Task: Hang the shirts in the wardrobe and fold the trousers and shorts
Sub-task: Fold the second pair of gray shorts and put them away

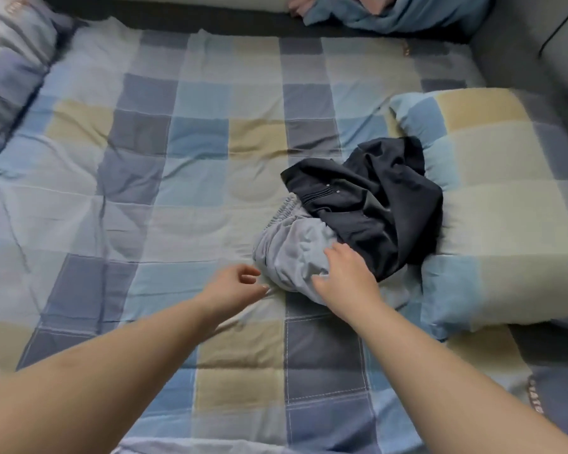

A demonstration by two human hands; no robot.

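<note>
Both bare forearms reach forward from the lower edge of the view, converging toward the middle. The left hand [235, 285] hovers with fingers loosely curled, thumb and forefinger near each other, holding nothing. The right hand [345, 275], just beside it, lies palm down with fingers spread and relaxed.

Bare quilt [164, 178] lies open leftward; pillow [492, 204] crowds the right.

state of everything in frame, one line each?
grey garment: crumpled, unfolded, on quilt
dark garment: crumpled, lying partly over the grey one
right hand: open, resting on grey garment
left hand: fingers loosely curled, holding nothing
pillow: flat on bed
quilt: spread, wrinkled
</note>
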